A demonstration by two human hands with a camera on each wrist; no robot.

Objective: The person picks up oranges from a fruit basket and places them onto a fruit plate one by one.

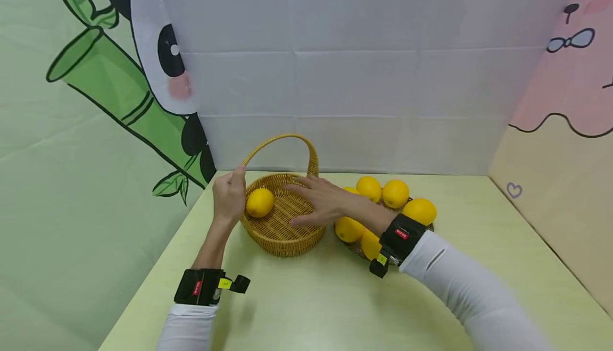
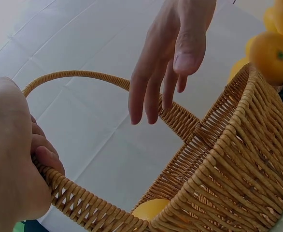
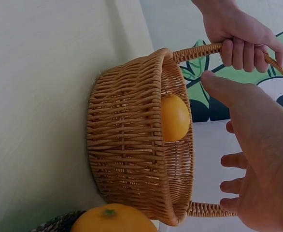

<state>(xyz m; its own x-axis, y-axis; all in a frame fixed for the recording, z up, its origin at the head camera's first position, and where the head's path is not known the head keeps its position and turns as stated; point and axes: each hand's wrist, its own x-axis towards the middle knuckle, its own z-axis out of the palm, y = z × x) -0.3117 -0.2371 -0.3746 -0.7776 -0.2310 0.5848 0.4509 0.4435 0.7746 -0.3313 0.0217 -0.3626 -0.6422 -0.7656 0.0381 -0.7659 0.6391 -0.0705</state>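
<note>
A wicker basket (image 1: 282, 247) with a tall arched handle stands on the table, and one yellow-orange fruit (image 1: 260, 202) lies inside at its left. My left hand (image 1: 230, 194) grips the left side of the handle, its fingers curled round the weave in the left wrist view. Over the basket's right part hovers my right hand (image 1: 320, 200), fingers spread and loosely bent, with nothing in it. In the right wrist view the fruit (image 3: 175, 118) rests against the inner wall, apart from the right hand (image 3: 257, 154).
Right of the basket, a low dark woven tray (image 1: 431, 227) bears several more yellow-orange fruits (image 1: 419, 211), partly hidden behind the right forearm. The pale table (image 1: 325, 303) meets a grey-white sheet (image 1: 354, 85) at the back, with printed cartoon cloths at both sides.
</note>
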